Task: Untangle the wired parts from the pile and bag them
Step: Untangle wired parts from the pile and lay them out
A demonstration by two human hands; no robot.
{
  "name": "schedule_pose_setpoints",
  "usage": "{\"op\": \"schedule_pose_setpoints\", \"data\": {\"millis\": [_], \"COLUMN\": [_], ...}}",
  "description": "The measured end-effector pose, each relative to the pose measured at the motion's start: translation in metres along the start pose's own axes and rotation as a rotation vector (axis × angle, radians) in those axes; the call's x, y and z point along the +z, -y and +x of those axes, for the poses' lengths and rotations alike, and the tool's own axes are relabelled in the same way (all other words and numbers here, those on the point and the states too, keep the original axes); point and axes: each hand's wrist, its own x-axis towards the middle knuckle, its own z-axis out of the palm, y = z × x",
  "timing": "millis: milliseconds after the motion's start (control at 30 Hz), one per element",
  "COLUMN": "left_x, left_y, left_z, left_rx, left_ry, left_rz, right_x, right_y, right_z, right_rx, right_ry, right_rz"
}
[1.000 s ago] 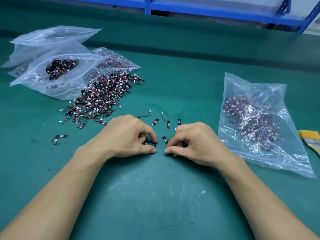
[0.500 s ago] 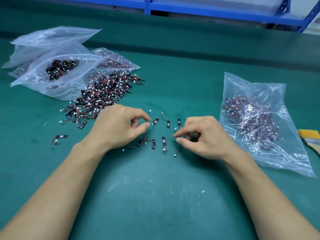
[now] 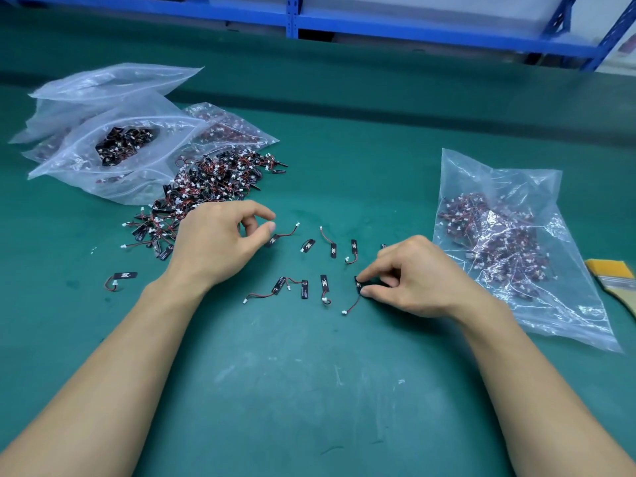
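A tangled pile of small black wired parts [image 3: 210, 187] lies on the green mat at the left. Several separated parts lie in two loose rows in the middle, among them one part [image 3: 324, 283] in the near row. My right hand [image 3: 413, 277] pinches a wired part [image 3: 358, 283] between forefinger and thumb, low on the mat, its red wire trailing to a white plug. My left hand [image 3: 216, 242] hovers by the pile with fingers loosely curled, its thumb tip just beside another loose part [image 3: 275, 239]; it grips nothing that I can see.
An open clear bag [image 3: 103, 166] with parts inside lies at the far left among other bags. A filled clear bag [image 3: 499, 242] lies at the right, with a paint brush [image 3: 611, 278] beyond it. One stray part [image 3: 124, 276] lies left of my left wrist. Blue shelving stands behind the table.
My hands have drawn apart from the centre. The left hand went up and left toward the pile. The right hand shifted right and now pinches one part. Separated parts lie uncovered between them.
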Motion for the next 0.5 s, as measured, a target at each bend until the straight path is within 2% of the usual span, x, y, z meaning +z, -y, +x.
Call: {"op": "schedule_pose_setpoints", "data": {"millis": [67, 133, 300, 400, 500], "left_x": [0.001, 0.003, 0.012, 0.013, 0.014], "left_y": [0.001, 0.004, 0.010, 0.010, 0.009], "left_z": [0.001, 0.002, 0.003, 0.003, 0.003], "left_rx": [0.035, 0.073, 0.122, 0.132, 0.151], "left_ry": [0.008, 0.026, 0.211, 0.234, 0.232], "left_rz": [-0.033, -0.037, 0.060, 0.070, 0.050], "right_x": [0.000, -0.002, -0.005, -0.003, 0.000], "right_y": [-0.002, -0.006, -0.028, -0.039, -0.047], "right_z": [-0.001, -0.003, 0.002, 0.006, 0.007], "right_rx": [-0.008, -0.001, 0.199, 0.298, 0.328], "right_ry": [-0.037, -0.150, -0.471, -0.526, -0.482], "right_rz": [0.050, 0.160, 0.326, 0.370, 0.356]}}
